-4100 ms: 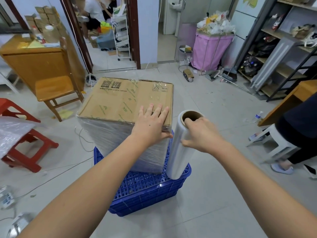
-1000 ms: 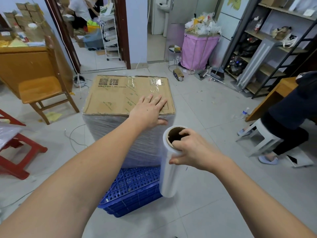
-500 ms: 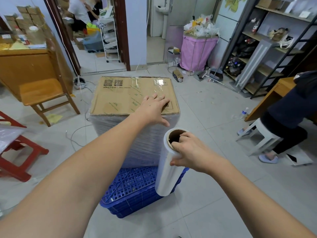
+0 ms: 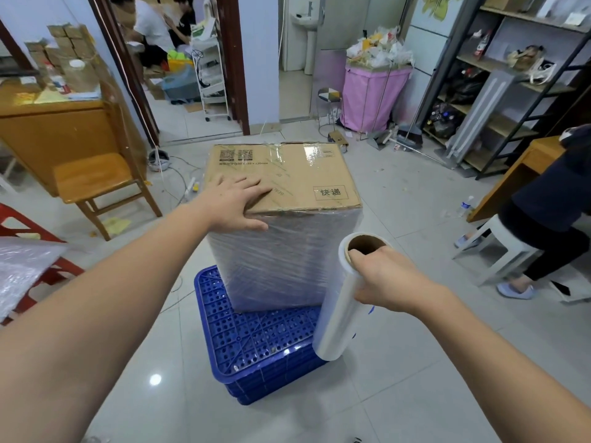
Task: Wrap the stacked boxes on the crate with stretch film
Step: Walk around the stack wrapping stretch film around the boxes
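The stacked boxes (image 4: 281,225) stand on the blue crate (image 4: 256,340) on the floor, sides already cloudy with film, cardboard top bare. They lie up and left of the right hand (image 4: 388,279), whose grip holds the stretch film roll (image 4: 339,308) by its core, long axis near upright, just beside the stack's near right corner. The left hand (image 4: 238,201) rests flat on the top edge, its grip wide.

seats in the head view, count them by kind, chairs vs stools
Wooden chair: 1
Red stool: 1
White stool: 1, with a person sitting on it
Small round stool: 1
Total: 4
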Action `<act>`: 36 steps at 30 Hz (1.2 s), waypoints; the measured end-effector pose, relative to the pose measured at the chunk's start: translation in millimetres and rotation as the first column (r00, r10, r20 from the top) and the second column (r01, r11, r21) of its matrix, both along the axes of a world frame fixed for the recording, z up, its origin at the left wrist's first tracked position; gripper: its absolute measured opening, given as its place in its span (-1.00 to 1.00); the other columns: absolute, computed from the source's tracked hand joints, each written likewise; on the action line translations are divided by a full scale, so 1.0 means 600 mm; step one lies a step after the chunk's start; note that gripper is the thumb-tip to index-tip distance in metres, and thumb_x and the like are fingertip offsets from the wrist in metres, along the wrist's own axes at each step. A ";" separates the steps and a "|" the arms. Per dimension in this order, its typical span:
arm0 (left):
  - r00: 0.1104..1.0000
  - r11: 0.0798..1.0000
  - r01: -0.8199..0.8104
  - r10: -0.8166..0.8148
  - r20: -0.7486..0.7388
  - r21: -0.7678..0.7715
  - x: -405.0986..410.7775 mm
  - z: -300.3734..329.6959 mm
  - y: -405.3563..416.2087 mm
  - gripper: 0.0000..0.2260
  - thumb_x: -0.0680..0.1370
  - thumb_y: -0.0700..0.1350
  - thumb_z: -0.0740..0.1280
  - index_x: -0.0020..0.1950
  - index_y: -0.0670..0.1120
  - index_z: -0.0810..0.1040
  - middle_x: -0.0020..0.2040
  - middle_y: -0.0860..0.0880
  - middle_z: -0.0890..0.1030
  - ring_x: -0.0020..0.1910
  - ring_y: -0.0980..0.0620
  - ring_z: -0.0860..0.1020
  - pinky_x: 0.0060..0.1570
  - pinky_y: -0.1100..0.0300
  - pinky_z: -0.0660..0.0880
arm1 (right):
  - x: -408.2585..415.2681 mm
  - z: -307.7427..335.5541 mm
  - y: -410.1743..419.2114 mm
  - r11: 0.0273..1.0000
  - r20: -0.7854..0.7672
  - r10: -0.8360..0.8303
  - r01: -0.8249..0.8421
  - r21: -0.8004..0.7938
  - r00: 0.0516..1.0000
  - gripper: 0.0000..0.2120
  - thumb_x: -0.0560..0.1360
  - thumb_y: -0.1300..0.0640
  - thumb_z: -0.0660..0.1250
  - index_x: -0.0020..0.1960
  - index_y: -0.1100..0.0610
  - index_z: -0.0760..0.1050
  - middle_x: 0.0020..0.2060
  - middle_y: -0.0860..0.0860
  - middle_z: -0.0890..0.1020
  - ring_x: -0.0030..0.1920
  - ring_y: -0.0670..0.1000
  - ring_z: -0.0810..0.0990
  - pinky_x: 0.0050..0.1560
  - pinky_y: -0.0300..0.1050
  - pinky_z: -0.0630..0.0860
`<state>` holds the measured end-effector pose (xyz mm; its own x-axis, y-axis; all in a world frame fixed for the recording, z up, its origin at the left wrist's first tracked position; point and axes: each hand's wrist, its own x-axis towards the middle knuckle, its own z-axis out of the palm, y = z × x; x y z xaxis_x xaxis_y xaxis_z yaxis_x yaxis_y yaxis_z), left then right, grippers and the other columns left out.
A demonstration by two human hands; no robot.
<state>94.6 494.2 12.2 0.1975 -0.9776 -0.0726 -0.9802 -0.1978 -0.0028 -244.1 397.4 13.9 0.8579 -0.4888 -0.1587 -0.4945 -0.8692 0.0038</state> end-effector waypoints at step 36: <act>0.943 0.941 0.332 -0.328 0.060 -0.066 0.079 -0.026 0.018 -0.18 0.56 0.43 0.20 0.70 0.13 -0.04 0.70 0.00 0.04 0.67 -0.10 0.04 0.61 -0.11 0.03 | 0.083 -0.041 0.091 0.711 0.216 -0.647 0.681 -0.174 0.731 -0.49 0.40 -0.41 0.28 -0.28 0.03 0.29 -0.40 -0.04 0.48 -0.24 0.06 0.44 -0.18 -0.07 0.25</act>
